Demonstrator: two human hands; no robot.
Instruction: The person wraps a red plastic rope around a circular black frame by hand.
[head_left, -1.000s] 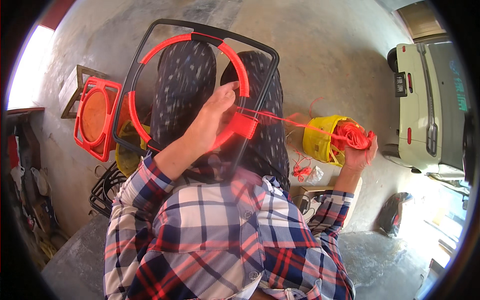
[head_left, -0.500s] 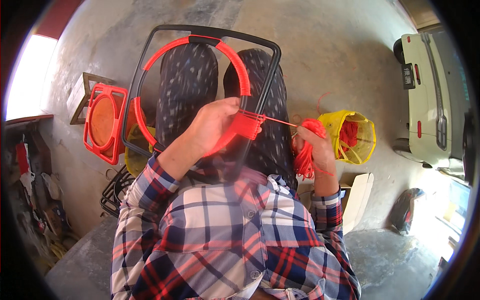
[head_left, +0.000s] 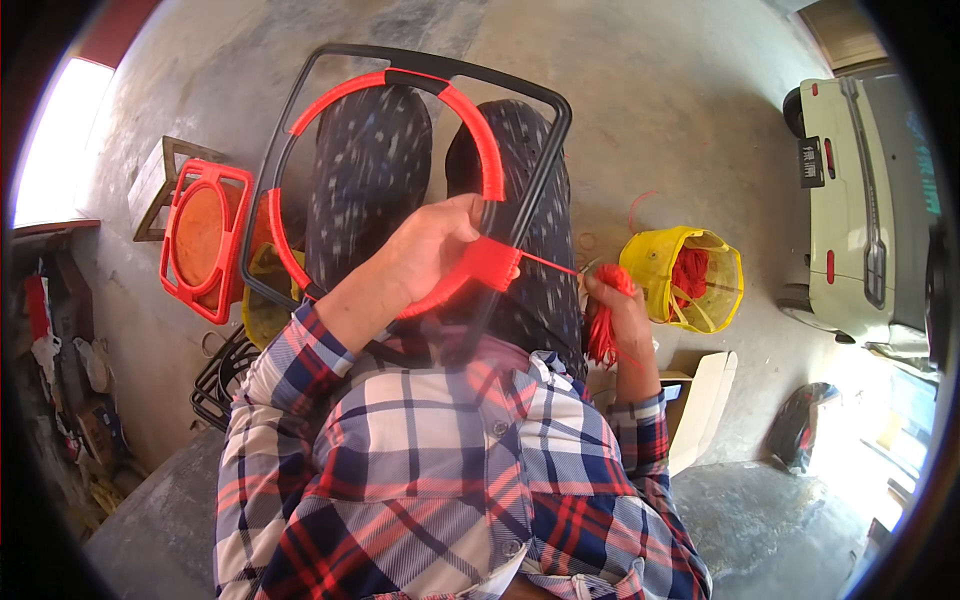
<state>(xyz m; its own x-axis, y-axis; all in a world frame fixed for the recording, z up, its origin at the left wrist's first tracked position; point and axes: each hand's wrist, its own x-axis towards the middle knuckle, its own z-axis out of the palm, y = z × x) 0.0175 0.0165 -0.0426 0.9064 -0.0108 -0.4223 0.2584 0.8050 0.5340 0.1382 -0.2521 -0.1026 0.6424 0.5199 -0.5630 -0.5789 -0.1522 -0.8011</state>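
Note:
Across my lap rests a black frame [head_left: 555, 150] with a ring inside it, partly wound with red cord [head_left: 478, 125]. My left hand [head_left: 436, 250] is closed on the ring's right side, beside a wide red wrapped band [head_left: 492, 265] that joins ring and frame. From this band a single red strand [head_left: 548, 262] runs taut to my right hand [head_left: 625, 315]. The fingers of that hand are wrapped round a bundle of red cord [head_left: 603, 335], whose loose loops hang below. My forearm hides part of the frame's lower left.
At right stands a yellow bucket [head_left: 655, 275] with red cord inside, near an open cardboard box [head_left: 703, 410]. On the left are a red frame [head_left: 207, 240], another yellow container [head_left: 265, 300], a wooden stool [head_left: 150, 195] and black frames [head_left: 225, 380]. A vehicle [head_left: 835, 200] is parked far right.
The loose strands at the band now lie flat and tight against it. My right hand has moved slightly down and left with the cord bundle. The view has shifted a little.

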